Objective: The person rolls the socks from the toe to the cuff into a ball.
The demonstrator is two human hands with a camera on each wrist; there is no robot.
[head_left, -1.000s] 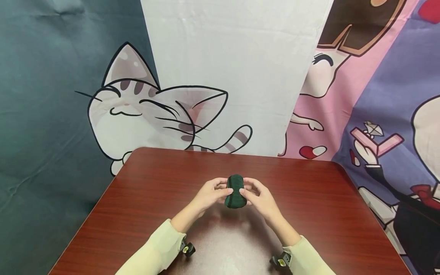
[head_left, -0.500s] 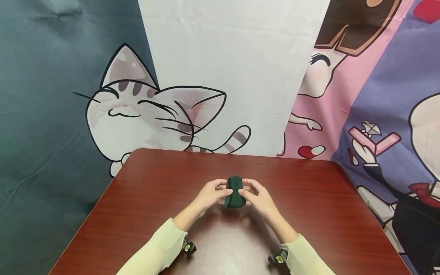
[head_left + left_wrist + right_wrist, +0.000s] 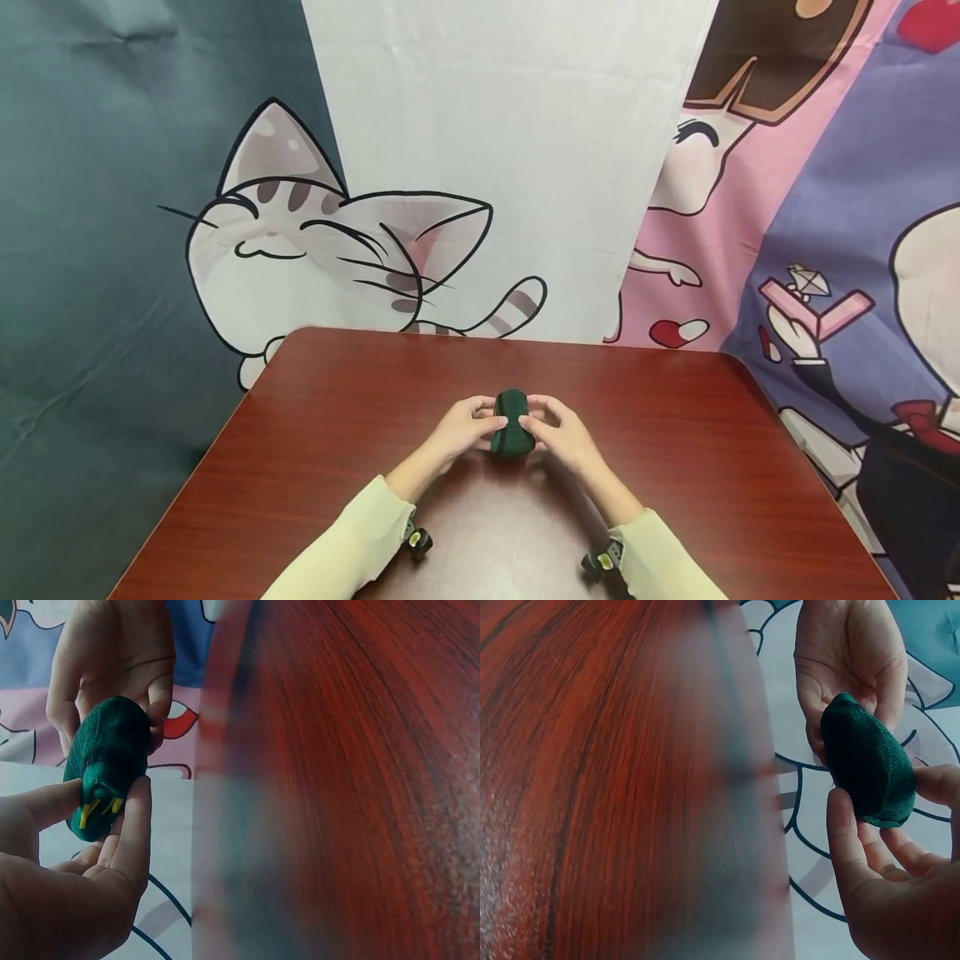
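Observation:
A dark green, rolled-up cloth bundle [image 3: 513, 425], like a balled pair of socks, is held between both hands over the middle of the table. My left hand [image 3: 459, 430] pinches its left side, thumb on the near face and fingers behind. On the opposite side, my right hand [image 3: 572, 435] grips it the same way. In the left wrist view, the soft bundle [image 3: 112, 739] has a folded end with small yellow marks [image 3: 88, 814]. Its plain, rounded side shows in the right wrist view, where the green cloth [image 3: 866, 761] lies between the fingertips of both hands.
The reddish-brown wooden table [image 3: 337, 400] has rounded far corners. Behind it hangs a printed backdrop [image 3: 495, 125] with a cartoon cat and cartoon figures. Dark wrist cameras [image 3: 418, 543] sit at the pale sleeve cuffs [image 3: 367, 533].
Both hands keep their hold on the green bundle. The wrists have come slightly closer together, and the whole head view has shifted a little downward.

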